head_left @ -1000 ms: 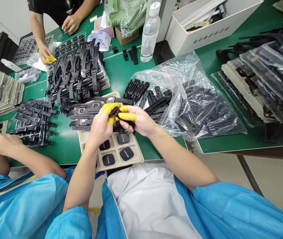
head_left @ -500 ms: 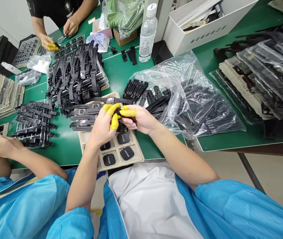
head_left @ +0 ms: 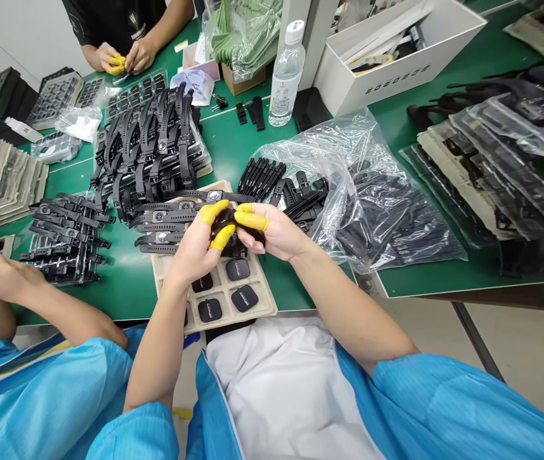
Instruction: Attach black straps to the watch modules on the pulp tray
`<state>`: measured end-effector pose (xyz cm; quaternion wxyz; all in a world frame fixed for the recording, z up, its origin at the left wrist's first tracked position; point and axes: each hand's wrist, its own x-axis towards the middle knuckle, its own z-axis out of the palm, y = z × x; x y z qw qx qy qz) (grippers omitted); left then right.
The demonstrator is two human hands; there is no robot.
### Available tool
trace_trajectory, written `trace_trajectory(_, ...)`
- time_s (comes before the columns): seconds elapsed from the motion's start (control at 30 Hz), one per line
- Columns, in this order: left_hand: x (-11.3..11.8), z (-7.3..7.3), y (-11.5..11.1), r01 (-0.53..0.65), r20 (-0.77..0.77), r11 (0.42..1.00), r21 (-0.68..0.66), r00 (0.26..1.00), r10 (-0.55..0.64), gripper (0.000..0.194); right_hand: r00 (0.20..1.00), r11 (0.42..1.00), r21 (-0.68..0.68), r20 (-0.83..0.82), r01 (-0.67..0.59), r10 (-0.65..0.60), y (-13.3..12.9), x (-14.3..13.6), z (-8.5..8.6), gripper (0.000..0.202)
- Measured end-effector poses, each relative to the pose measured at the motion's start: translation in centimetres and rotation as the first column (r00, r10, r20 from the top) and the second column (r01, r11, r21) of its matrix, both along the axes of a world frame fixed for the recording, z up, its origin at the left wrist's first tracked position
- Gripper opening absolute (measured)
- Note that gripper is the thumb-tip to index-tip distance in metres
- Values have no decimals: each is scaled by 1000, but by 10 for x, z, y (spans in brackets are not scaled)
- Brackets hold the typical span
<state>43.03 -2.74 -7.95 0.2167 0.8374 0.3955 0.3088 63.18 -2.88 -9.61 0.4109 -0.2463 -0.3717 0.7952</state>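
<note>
Yellow finger cots cover the fingertips of both my hands. My left hand (head_left: 200,241) pinches a dark watch body (head_left: 223,220) between thumb and fingers. From the other side, my right hand (head_left: 273,230) grips a black strap piece (head_left: 253,236) against the watch body; where the two meet is hidden by my fingers. Beneath my hands lies a beige compartment tray (head_left: 272,305) with several square black watch faces (head_left: 244,298) in its near cells. Finished-looking black watches with straps (head_left: 161,237) lie across the tray's far part.
Stacked strapped watches (head_left: 145,144) rise behind the tray. A clear plastic bag of black straps (head_left: 391,204) spreads to the right, near a water bottle (head_left: 286,76) and a white box (head_left: 396,57). A co-worker's hands (head_left: 6,278) are at left; another person (head_left: 133,51) works opposite.
My fingers have shifted on the watch body, with the left thumb and fingers now wider apart and more of it visible. The person opposite has brought both hands together.
</note>
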Motion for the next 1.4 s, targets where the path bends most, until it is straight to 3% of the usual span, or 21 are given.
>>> trace_trajectory(0.13, 5, -4, -1, -115, 178, 993, -35, 977, 120, 28, 999, 997, 52, -1, 53, -53, 0, -3, 0, 48)
trace_trajectory(0.23, 14, -1, -3, -153, 379, 976, -158, 903, 203, 31, 999, 998, 46, 8, -36, 36, -1, -3, 0, 48)
trace_trajectory(0.37, 19, 7, 2, -182, 623, 906, -383, 673, 399, 43, 976, 978, 29, 74, -208, 205, -1, 2, 1, 42)
trace_trajectory(0.47, 11, 12, 12, -290, 726, 854, -433, 449, 521, 45, 948, 959, 17, 161, -282, 276, 0, 7, 2, 32)
trace_trajectory(0.53, 4, 14, 18, -310, 738, 827, -470, 377, 560, 44, 933, 950, 33, 199, -311, 299, 0, 8, 1, 29)
trace_trajectory(0.6, 1, 16, 19, -219, 705, 812, -541, 408, 580, 47, 942, 952, 41, 165, -304, 294, 0, 7, 1, 30)
trace_trajectory(0.7, 5, 17, 16, -50, 643, 768, -638, 514, 567, 60, 970, 971, 10, 52, -239, 238, -1, 4, 2, 36)
trace_trajectory(0.87, 17, 15, 8, 99, 612, 727, -679, 623, 487, 76, 993, 991, -69, 27, -113, 115, -2, 0, 2, 38)
trace_trajectory(0.93, 18, 13, 6, 125, 610, 743, -658, 667, 428, 73, 996, 993, -81, 38, -81, 85, -1, 0, 1, 39)
trace_trajectory(1.03, 17, 7, 5, 97, 626, 812, -576, 691, 362, 66, 997, 994, -84, 11, -71, 72, -1, 1, -1, 38)
trace_trajectory(1.13, 18, 1, 4, -29, 633, 864, -503, 668, 392, 62, 997, 994, -74, -4, -81, 81, -2, 1, 0, 36)
trace_trajectory(1.27, 21, -4, 4, -188, 644, 873, -451, 609, 464, 51, 992, 991, -44, 15, -127, 128, -4, 0, 0, 34)
trace_trajectory(1.4, 20, 0, 4, -190, 701, 886, -422, 552, 452, 50, 976, 975, -56, -37, -216, 215, -5, -2, -2, 35)
